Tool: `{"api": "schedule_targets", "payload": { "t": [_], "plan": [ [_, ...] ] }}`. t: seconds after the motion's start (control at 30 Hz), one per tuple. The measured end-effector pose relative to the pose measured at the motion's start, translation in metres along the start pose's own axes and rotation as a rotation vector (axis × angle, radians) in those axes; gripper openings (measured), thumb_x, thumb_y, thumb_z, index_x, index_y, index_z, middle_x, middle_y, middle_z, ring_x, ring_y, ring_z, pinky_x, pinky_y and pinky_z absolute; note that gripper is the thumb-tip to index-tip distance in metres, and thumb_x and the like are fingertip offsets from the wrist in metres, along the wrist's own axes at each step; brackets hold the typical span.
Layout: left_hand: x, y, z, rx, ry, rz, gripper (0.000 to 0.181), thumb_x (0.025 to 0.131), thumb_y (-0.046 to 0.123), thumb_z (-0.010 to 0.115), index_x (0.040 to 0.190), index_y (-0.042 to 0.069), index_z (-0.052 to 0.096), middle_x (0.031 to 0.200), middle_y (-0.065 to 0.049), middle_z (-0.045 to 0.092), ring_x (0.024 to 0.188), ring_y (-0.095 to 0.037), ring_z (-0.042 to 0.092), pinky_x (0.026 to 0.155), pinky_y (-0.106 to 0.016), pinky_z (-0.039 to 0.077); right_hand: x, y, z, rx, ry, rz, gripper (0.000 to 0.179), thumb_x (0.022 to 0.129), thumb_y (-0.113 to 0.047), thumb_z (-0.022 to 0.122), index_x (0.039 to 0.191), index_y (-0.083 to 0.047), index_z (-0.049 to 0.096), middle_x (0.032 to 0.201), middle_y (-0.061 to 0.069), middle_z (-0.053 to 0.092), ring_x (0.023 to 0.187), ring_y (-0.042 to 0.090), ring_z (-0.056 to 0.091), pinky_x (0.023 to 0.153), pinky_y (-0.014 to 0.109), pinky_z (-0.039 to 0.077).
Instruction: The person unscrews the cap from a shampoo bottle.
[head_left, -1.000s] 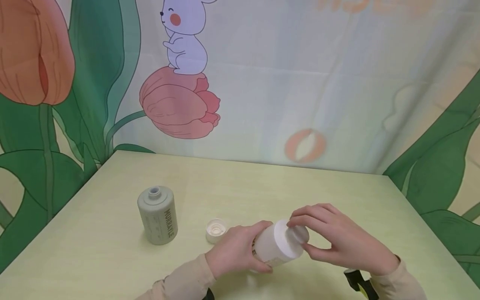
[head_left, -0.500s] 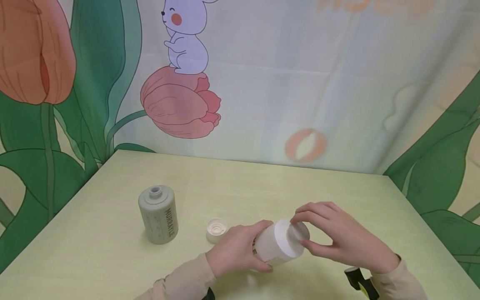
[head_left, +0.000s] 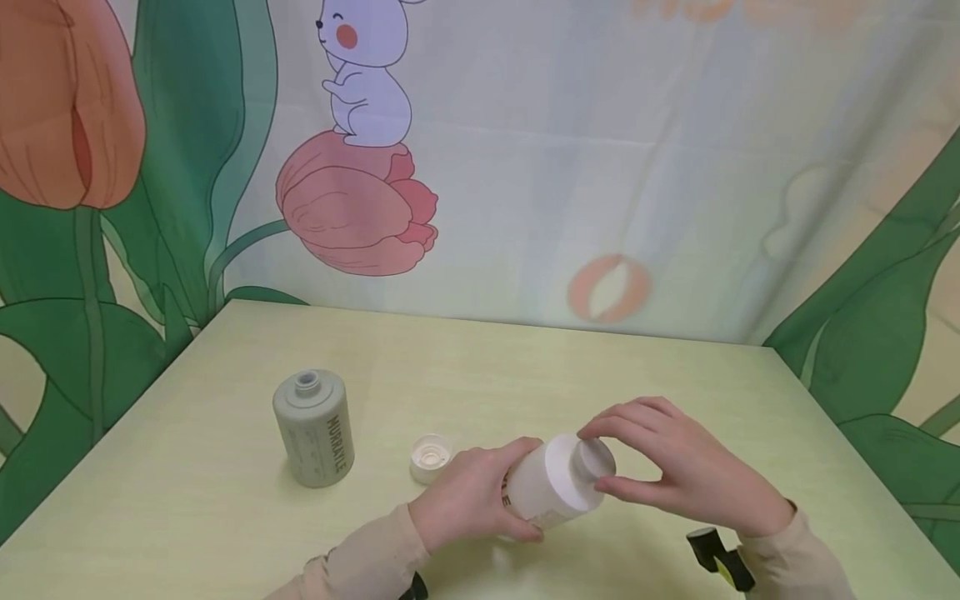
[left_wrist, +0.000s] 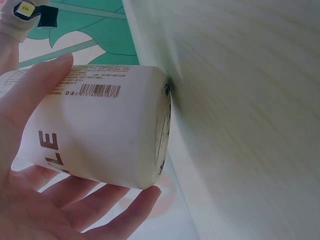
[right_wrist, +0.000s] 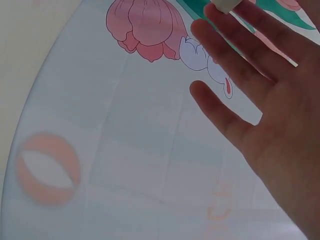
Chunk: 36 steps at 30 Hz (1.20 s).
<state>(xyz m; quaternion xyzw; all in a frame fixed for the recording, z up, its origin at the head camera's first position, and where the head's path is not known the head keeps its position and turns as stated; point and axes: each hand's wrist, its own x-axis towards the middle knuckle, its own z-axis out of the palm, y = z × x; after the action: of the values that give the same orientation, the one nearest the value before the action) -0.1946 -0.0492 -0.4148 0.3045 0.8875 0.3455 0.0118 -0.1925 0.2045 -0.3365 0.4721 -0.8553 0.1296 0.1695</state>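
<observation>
My left hand grips a white bottle round its body, tilted with its top toward the right. In the left wrist view, brown print and a barcode show on the bottle, and its base faces the table. My right hand pinches the round cap at the bottle's top between thumb and fingertips. Only a small pale edge of that cap shows in the right wrist view. Left of my hands, a white cap lies on the table with its hollow side up.
An uncapped grey-green bottle with printed lettering stands upright on the left part of the pale yellow table. Behind the table's far edge hangs a printed curtain with tulips and a rabbit. Wrist devices show near the sleeves.
My right fingers have shifted slightly round the bottle's cap, and more of the cap shows. The left hand keeps the white bottle in nearly the same place.
</observation>
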Motion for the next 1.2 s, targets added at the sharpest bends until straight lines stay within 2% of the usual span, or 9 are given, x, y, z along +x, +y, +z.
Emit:
{"api": "schedule_targets", "payload": {
  "t": [0.17, 0.37, 0.47, 0.63, 0.77, 0.97, 1.07, 1.2],
  "plan": [
    [0.0003, -0.0001, 0.0, 0.001, -0.006, -0.009, 0.076, 0.06, 0.03, 0.09, 0.127, 0.026, 0.054, 0.102, 0.003, 0.072, 0.084, -0.007, 0.063, 0.073, -0.021, 0.049, -0.0013, -0.0005, -0.0006, 0.034, -0.041, -0.035, 0.032, 0.094, -0.036, 0.059, 0.124, -0.024, 0.059, 0.125, -0.015, 0.058, 0.112, 0.007, 0.052, 0.095, 0.027, 0.044],
    [0.0003, -0.0001, 0.0001, 0.005, -0.003, -0.001, 0.076, 0.06, 0.028, 0.091, 0.127, 0.026, 0.054, 0.102, 0.002, 0.072, 0.085, -0.009, 0.064, 0.074, -0.022, 0.049, -0.001, -0.0018, -0.0016, 0.021, -0.017, 0.009, 0.049, 0.084, -0.034, 0.074, 0.128, -0.021, 0.056, 0.124, -0.014, 0.058, 0.113, 0.008, 0.054, 0.096, 0.03, 0.042],
    [-0.0001, -0.0001, 0.0003, 0.002, -0.003, -0.004, 0.077, 0.06, 0.029, 0.09, 0.128, 0.026, 0.054, 0.103, 0.002, 0.072, 0.085, -0.008, 0.064, 0.074, -0.021, 0.049, -0.0002, -0.0014, -0.0022, 0.013, 0.012, 0.017, 0.041, 0.084, -0.033, 0.075, 0.12, -0.021, 0.058, 0.116, -0.017, 0.059, 0.107, 0.005, 0.055, 0.095, 0.028, 0.04],
    [-0.0007, 0.0001, 0.0003, 0.001, -0.001, -0.008, 0.077, 0.06, 0.03, 0.09, 0.128, 0.027, 0.054, 0.102, 0.003, 0.072, 0.085, -0.006, 0.063, 0.074, -0.021, 0.049, -0.0001, 0.0004, -0.0019, 0.002, 0.028, -0.037, 0.028, 0.09, -0.034, 0.067, 0.115, -0.022, 0.061, 0.112, -0.015, 0.059, 0.104, 0.006, 0.054, 0.093, 0.027, 0.041],
    [-0.0006, 0.0003, 0.0, 0.005, -0.001, -0.009, 0.077, 0.06, 0.03, 0.09, 0.128, 0.026, 0.053, 0.102, 0.002, 0.072, 0.085, -0.007, 0.063, 0.074, -0.021, 0.049, -0.0013, 0.0007, -0.0026, 0.005, 0.004, -0.049, 0.031, 0.093, -0.037, 0.061, 0.12, -0.022, 0.06, 0.118, -0.014, 0.058, 0.108, 0.008, 0.053, 0.094, 0.027, 0.041],
    [-0.0005, 0.0008, -0.0002, 0.006, -0.003, 0.0, 0.077, 0.06, 0.027, 0.09, 0.128, 0.025, 0.054, 0.103, 0.002, 0.072, 0.086, -0.009, 0.064, 0.075, -0.022, 0.05, -0.0007, -0.0011, -0.0035, -0.008, 0.004, 0.027, 0.043, 0.085, -0.037, 0.073, 0.123, -0.021, 0.059, 0.119, -0.014, 0.06, 0.111, 0.006, 0.055, 0.097, 0.028, 0.039],
    [-0.0004, 0.0014, -0.0008, 0.005, -0.002, 0.001, 0.077, 0.06, 0.027, 0.091, 0.128, 0.026, 0.053, 0.102, 0.002, 0.072, 0.085, -0.009, 0.064, 0.075, -0.022, 0.049, 0.0003, -0.0007, -0.003, -0.019, 0.029, 0.017, 0.04, 0.084, -0.034, 0.074, 0.119, -0.02, 0.06, 0.115, -0.014, 0.062, 0.107, 0.005, 0.056, 0.096, 0.028, 0.039],
    [0.0, 0.0012, -0.0003, 0.007, 0.002, 0.002, 0.077, 0.06, 0.027, 0.091, 0.127, 0.026, 0.054, 0.101, 0.002, 0.072, 0.084, -0.008, 0.063, 0.073, -0.021, 0.049, 0.0013, -0.0007, -0.0032, -0.015, 0.037, -0.028, 0.03, 0.091, -0.037, 0.065, 0.117, -0.022, 0.062, 0.112, -0.015, 0.061, 0.104, 0.006, 0.055, 0.093, 0.028, 0.042]
  ]
}}
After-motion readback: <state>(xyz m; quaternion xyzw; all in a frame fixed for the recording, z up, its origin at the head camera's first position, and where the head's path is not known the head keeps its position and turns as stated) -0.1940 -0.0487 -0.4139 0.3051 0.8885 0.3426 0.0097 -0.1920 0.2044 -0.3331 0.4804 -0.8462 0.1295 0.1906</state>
